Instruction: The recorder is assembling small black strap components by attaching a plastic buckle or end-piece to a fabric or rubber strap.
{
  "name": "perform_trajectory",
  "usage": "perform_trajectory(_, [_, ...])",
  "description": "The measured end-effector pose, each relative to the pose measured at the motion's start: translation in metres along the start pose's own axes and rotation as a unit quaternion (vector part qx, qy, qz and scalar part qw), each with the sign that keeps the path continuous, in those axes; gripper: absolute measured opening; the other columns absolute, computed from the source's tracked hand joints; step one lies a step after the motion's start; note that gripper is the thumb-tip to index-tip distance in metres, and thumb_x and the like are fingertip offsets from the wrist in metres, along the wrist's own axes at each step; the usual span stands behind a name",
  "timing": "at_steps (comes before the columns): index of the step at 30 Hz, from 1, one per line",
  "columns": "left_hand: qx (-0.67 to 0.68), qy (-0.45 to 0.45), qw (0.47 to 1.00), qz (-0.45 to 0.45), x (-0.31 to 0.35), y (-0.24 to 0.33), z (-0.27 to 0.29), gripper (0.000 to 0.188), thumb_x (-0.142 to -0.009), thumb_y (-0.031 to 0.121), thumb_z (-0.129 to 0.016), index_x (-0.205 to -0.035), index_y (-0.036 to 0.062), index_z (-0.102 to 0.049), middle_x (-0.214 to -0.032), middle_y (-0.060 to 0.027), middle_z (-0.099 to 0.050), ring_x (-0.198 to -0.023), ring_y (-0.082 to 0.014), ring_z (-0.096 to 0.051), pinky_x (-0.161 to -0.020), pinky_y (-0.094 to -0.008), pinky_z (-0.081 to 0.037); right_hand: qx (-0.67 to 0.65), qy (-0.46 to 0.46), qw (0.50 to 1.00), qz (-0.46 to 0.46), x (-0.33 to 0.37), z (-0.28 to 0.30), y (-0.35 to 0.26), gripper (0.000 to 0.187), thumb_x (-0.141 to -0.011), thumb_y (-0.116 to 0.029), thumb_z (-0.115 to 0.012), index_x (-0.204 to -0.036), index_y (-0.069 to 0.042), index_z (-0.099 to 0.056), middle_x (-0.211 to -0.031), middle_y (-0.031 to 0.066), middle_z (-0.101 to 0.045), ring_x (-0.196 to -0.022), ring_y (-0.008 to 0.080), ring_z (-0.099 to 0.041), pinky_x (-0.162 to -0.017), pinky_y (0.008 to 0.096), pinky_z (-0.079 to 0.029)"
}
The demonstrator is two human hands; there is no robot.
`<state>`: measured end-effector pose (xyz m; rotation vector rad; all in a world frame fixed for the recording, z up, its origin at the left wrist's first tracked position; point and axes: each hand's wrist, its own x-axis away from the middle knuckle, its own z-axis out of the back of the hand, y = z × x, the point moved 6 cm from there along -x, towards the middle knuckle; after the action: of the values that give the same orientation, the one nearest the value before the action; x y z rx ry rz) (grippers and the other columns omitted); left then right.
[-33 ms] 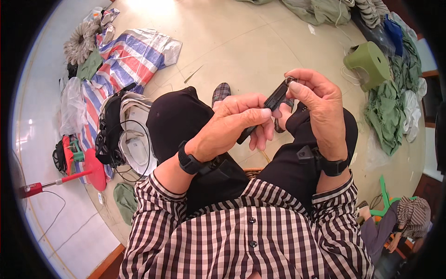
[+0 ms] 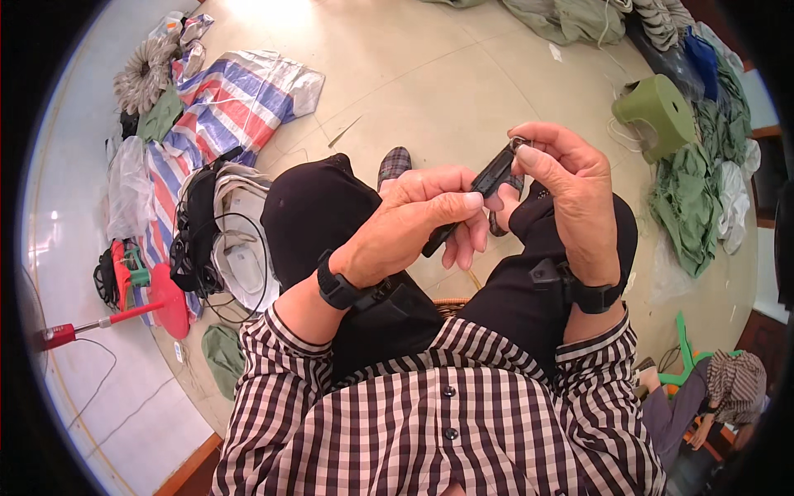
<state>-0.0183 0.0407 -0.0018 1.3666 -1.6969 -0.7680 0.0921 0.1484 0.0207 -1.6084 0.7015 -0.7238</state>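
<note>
A black strap-like piece [image 2: 494, 172] with a small metal ring [image 2: 518, 143] at its upper end slants between my hands over my lap. My left hand [image 2: 430, 202] is closed round its middle, with the thumb on top and the lower end poking out below the fingers. At the ring end, my right hand [image 2: 571, 178] pinches the ring between thumb and forefinger. The fingertips partly cover the ring. Dark bands circle both my wrists. Whether the piece is folded cannot be made out.
A striped woven sheet [image 2: 240, 99], white caps [image 2: 244, 256] and a red fan [image 2: 169, 302] lie to the left. On the right stand a green stool [image 2: 657, 116] and green cloth [image 2: 691, 207]. Another person [image 2: 695, 405] sits at the lower right. A wicker rim [image 2: 451, 306] shows below my hands.
</note>
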Motion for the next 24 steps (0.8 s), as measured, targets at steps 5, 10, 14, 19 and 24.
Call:
perform_trajectory(5, [0.042,-0.012,0.999,0.027,0.002,-0.001,0.001,0.029,-0.095,0.022,-0.044,-0.105,-0.0023,-0.055,-0.068,-0.0084,-0.060,-0.047,-0.0103,-0.054,-0.040,-0.0188,-0.040,0.010,0.006,0.999,0.052,0.001,-0.001,-0.008,0.020,-0.083,-0.007,-0.063,-0.101,0.002,-0.062,-0.080,0.0053,-0.063,-0.069,0.0047,-0.055,-0.053,0.0151,-0.042])
perform_trajectory(10, [0.028,0.018,0.999,0.036,0.000,-0.004,0.009,0.024,-0.095,0.024,-0.045,-0.098,0.0013,-0.054,-0.067,-0.0082,-0.060,-0.045,-0.0082,-0.053,-0.037,-0.0162,-0.032,0.034,0.060,0.993,0.093,0.003,0.008,-0.019,0.019,-0.083,-0.005,-0.063,-0.100,0.002,-0.062,-0.079,0.0041,-0.062,-0.070,0.0057,-0.055,-0.058,0.0158,-0.041])
perform_trajectory(14, [-0.015,0.033,0.999,0.036,0.000,-0.009,0.012,0.022,-0.095,0.024,-0.047,-0.091,0.0033,-0.054,-0.066,-0.0073,-0.060,-0.046,-0.0075,-0.053,-0.038,-0.0158,-0.031,0.008,0.028,0.996,0.086,0.007,0.000,-0.020,0.018,-0.083,-0.005,-0.063,-0.099,0.002,-0.062,-0.079,0.0036,-0.062,-0.069,0.0065,-0.055,-0.059,0.0172,-0.042])
perform_trajectory(19, [-0.022,0.008,1.000,0.004,0.001,-0.001,0.007,0.021,-0.094,0.023,-0.048,-0.088,0.0035,-0.054,-0.067,-0.0070,-0.061,-0.047,-0.0075,-0.054,-0.039,-0.0163,-0.034,0.020,-0.040,0.995,0.092,0.002,-0.002,-0.016,0.019,-0.081,-0.004,-0.064,-0.099,0.002,-0.062,-0.078,0.0039,-0.062,-0.066,0.0074,-0.055,-0.055,0.0170,-0.043])
perform_trajectory(24, [-0.003,-0.009,1.000,-0.005,0.002,0.002,0.007,0.021,-0.094,0.023,-0.049,-0.088,0.0033,-0.054,-0.067,-0.0071,-0.061,-0.049,-0.0079,-0.054,-0.040,-0.0166,-0.036,-0.066,-0.064,0.995,0.044,0.001,-0.001,-0.008,0.019,-0.081,-0.005,-0.065,-0.099,0.002,-0.062,-0.077,0.0043,-0.060,-0.065,0.0082,-0.055,-0.053,0.0159,-0.043])
